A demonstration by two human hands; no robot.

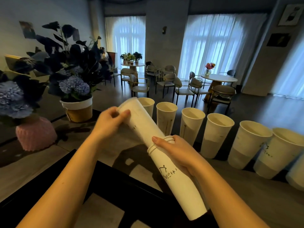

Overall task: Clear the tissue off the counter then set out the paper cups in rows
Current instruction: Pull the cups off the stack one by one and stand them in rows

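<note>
Café room behind: chairs, round tables, curtained windows; in front, a grey marbled desk (92, 145) carrying the work. Held above the desk is a nested stack of white paper cups with black handwriting (174, 175), long axis running diagonally from far-left to near-right. Right hand (177, 153) is closed round the stack at the bunched rims near mid-length, thumb over the top. Left hand (110, 120) is closed with fingertips on the far-left end, on the outermost white paper cup (139, 116) of the stack. Key relation: the outermost cup lies up and to the left of the right-hand grip, along the stack axis, so separating it likely calls for a pull straight along that axis by the left hand, which is nearer. Beyond the grip, a row of upright white paper cups with grey lower bands (218, 134) stands along the far edge of the desk, extending right. To the left of the grip: a potted blue hydrangea in a white-and-tan pot (77, 109) and a pink ribbed vase (36, 134). No tissue visible on the desk. Hidden or unclear: the leftmost row cup sits partly behind the stack; the rightmost is cut off at frame edge; count of nested cups cannot be read; whether the outermost cup has begun to slide free cannot be told.
</note>
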